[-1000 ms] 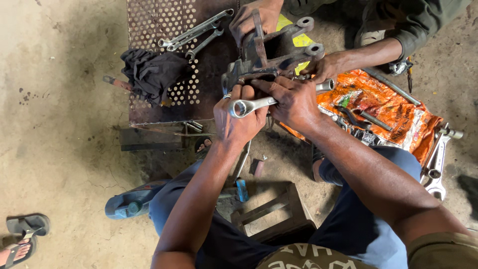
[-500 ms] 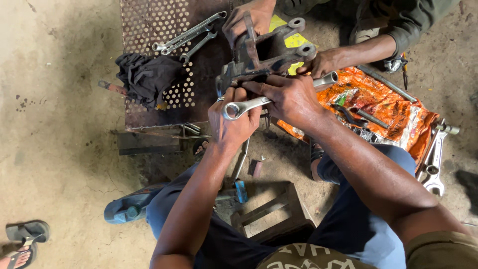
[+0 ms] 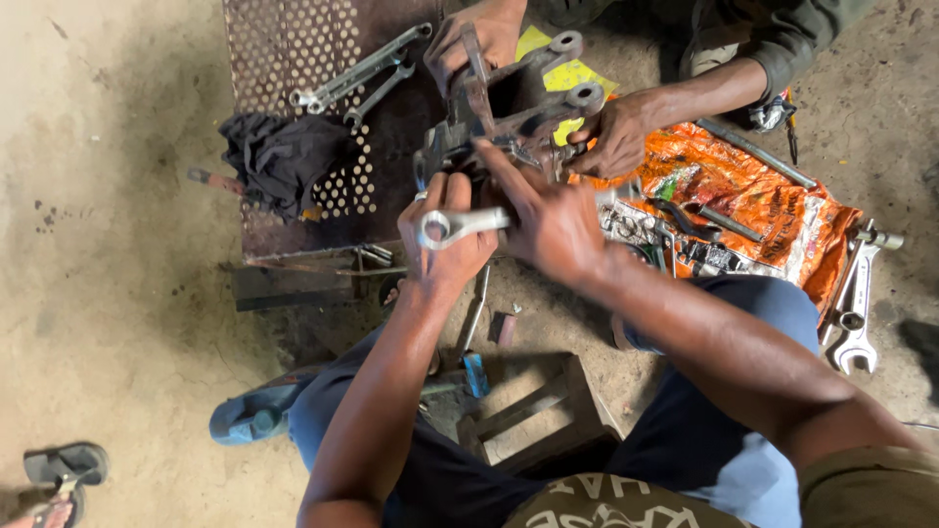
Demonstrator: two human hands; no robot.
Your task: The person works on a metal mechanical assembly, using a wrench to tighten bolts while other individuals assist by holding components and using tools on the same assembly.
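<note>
Head view: shifted since before, right hand [image 3: 553, 220] now spread open, fingers reaching onto the metal bracket [image 3: 509, 108], off the wrench [image 3: 460, 227]. Left hand [image 3: 445, 235] still clamped on the wrench, just below the bracket. Another person's hands [image 3: 616, 132] steadying the bracket over the perforated plate [image 3: 293, 59].

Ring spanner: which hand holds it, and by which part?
The left hand grips the ring spanner just behind its ring end. The right hand covers the shank and reaches to the metal bracket.
</note>
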